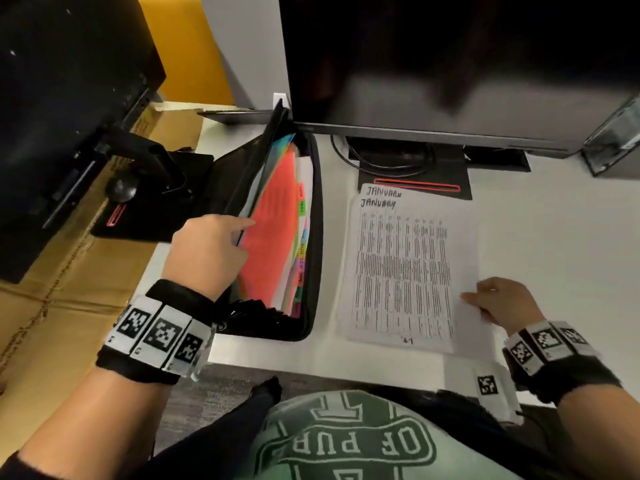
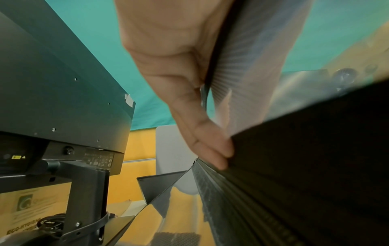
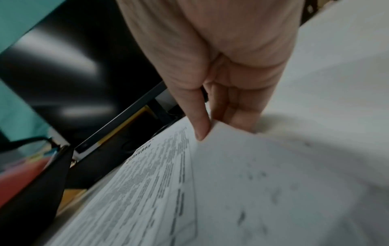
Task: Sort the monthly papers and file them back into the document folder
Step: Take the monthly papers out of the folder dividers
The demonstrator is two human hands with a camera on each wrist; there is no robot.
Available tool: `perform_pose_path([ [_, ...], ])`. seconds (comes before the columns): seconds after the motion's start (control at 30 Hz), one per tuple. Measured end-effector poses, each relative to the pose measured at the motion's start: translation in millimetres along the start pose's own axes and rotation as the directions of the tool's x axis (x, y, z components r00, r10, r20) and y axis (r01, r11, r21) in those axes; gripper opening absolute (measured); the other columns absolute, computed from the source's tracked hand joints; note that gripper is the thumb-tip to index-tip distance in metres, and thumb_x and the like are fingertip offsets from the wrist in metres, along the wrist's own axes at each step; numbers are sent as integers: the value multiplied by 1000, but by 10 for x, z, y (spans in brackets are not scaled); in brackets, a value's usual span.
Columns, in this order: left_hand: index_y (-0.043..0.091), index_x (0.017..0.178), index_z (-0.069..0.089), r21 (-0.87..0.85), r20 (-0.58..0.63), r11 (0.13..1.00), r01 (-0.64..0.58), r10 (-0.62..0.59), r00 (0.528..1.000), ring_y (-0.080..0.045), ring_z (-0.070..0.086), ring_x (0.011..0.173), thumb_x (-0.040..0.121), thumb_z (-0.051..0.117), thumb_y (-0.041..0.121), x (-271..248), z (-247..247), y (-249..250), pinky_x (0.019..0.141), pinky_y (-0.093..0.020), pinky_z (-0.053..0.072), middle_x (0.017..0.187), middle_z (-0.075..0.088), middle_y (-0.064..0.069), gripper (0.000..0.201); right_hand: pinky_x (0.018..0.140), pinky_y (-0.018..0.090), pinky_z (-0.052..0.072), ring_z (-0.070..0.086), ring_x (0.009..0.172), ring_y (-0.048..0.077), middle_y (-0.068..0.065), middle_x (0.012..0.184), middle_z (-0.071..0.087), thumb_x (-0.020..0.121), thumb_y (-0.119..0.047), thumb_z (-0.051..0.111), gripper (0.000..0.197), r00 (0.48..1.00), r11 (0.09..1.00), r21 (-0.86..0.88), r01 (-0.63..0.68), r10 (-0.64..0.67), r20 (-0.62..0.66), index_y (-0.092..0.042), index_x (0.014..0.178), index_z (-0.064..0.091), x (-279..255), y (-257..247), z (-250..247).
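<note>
A black document folder (image 1: 317,216) lies open on the white desk (image 1: 554,237), showing coloured dividers (image 1: 273,237) with month tabs. My left hand (image 1: 211,244) grips the folder's left flap, thumb on the outside and fingers tucked inside. In the left wrist view the thumb (image 2: 200,133) lies along the flap of the document folder (image 2: 294,166). To the right lies a stack of printed January papers (image 1: 401,271). My right hand (image 1: 502,299) pinches their right edge. In the right wrist view the thumb (image 3: 200,124) sits on top of the January papers (image 3: 252,183), with the fingers beneath.
A dark monitor (image 1: 450,64) stands behind the papers, its stand base (image 1: 415,174) just beyond their top edge. A second monitor (image 1: 69,98) and flat cardboard (image 1: 52,306) are at the left. A marker tag (image 1: 488,384) hangs at the desk's front edge.
</note>
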State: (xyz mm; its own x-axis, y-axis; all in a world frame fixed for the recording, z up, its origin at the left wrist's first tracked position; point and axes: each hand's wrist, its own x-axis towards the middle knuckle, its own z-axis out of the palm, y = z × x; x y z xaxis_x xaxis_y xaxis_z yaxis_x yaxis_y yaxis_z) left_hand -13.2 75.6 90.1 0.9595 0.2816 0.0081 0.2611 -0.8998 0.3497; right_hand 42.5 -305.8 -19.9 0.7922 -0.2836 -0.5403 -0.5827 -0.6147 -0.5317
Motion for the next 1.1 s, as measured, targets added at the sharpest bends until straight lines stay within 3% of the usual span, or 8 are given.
perform_pose_path([
  [0.2,24,119,66,-13,-15,1000,0,0,1000,-23,64,93,79,59,1,-6,-41,-5,77,-30,49,99,70,-3,47,85,35,43,55,104,34,18,116,55,80,-21,70,50,919,915,-270,300,-353,-173,-5,121,48,-290,-539,19],
  [0.33,25,116,68,14,-1,999,-40,40,999,-23,64,98,79,58,2,10,-16,-19,82,-32,51,109,68,-3,44,69,24,45,61,79,16,-3,90,63,87,-16,62,15,783,798,63,599,-601,159,-18,102,62,-650,-1155,387],
  [0.57,22,87,77,88,-4,995,-37,38,999,-25,63,95,84,56,6,33,-32,-21,72,-28,43,99,67,-2,27,61,21,53,59,69,17,18,92,62,90,3,50,30,607,855,405,324,-516,605,7,119,56,-985,-1653,1258],
  [0.67,22,89,77,124,23,991,-41,39,999,-29,60,108,84,55,9,41,-68,-40,81,-35,47,102,69,-3,26,49,17,49,56,64,16,13,84,58,91,6,43,42,529,840,448,307,-542,653,-2,131,48,-1034,-1711,1408],
  [0.77,23,91,76,148,11,988,-46,45,999,-25,63,91,85,60,27,43,-119,-48,75,-35,52,88,70,-2,18,49,22,51,54,54,9,7,79,50,88,12,37,63,415,825,393,406,-550,725,-21,142,35,-1074,-1742,1476],
  [0.9,30,105,72,81,12,995,-59,58,998,-19,65,85,79,69,44,15,-167,-29,65,-26,47,94,72,-1,29,47,19,47,49,64,13,5,91,46,87,13,36,69,369,817,324,478,-521,770,-25,145,28,-1060,-1755,1516],
  [1.03,33,119,64,163,73,984,-71,60,996,-20,64,97,85,62,24,70,-96,-56,76,-29,50,110,69,0,35,66,32,54,52,66,19,1,101,48,88,10,39,74,312,778,268,568,-504,805,-34,145,23,-1043,-1728,1515],
  [1.1,34,125,59,184,107,982,-45,26,994,-23,61,103,85,56,15,96,-29,-85,80,-30,48,116,65,-2,45,89,42,51,59,90,29,7,109,52,88,12,36,69,307,733,252,632,-536,787,-28,145,27,-1046,-1738,1506],
])
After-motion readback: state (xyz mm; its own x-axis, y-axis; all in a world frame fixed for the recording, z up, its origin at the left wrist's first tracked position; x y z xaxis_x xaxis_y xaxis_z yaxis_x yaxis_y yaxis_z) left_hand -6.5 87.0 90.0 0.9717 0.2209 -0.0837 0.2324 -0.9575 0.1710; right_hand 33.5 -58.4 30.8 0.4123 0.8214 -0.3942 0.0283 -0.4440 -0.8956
